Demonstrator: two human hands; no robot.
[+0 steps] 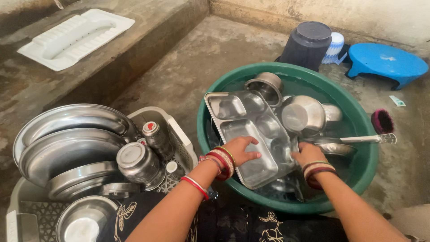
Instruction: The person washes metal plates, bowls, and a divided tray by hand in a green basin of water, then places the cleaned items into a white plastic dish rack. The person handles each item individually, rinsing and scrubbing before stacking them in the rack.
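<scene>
A home wash area with a rough concrete floor (pixel 188 67). A squat toilet pan (pixel 74 38) sits on a raised step at 10 o'clock, a green tub (pixel 358 170) of steel dishes at centre, a drying basket (pixel 181 134) at 8 o'clock, a blue stool (pixel 387 60) at 2 o'clock.

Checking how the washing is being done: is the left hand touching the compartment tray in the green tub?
Touching. The head view shows the left hand lying flat on the steel compartment tray, fingers spread over its near section, inside the green tub.
</scene>
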